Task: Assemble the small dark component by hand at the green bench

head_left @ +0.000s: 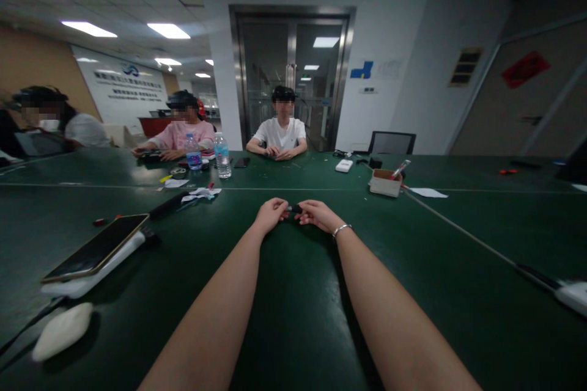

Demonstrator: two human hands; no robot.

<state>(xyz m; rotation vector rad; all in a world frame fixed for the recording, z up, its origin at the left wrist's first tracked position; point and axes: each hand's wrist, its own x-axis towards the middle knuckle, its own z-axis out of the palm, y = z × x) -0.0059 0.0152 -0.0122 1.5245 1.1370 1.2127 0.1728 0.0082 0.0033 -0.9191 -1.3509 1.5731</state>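
Note:
Both my hands meet over the middle of a dark green table, with a small dark stick-like object between them. My left hand pinches its left end, which looks greyish. My right hand, with a silvery bracelet at the wrist, pinches the black right end. The object lies roughly level and is too small to name. My fingertips cover part of both its ends.
To the left, a phone lies on a white block, near a pale rounded object. Farther off stand two water bottles. A small box and a white device sit at the right. Several people sit across the table.

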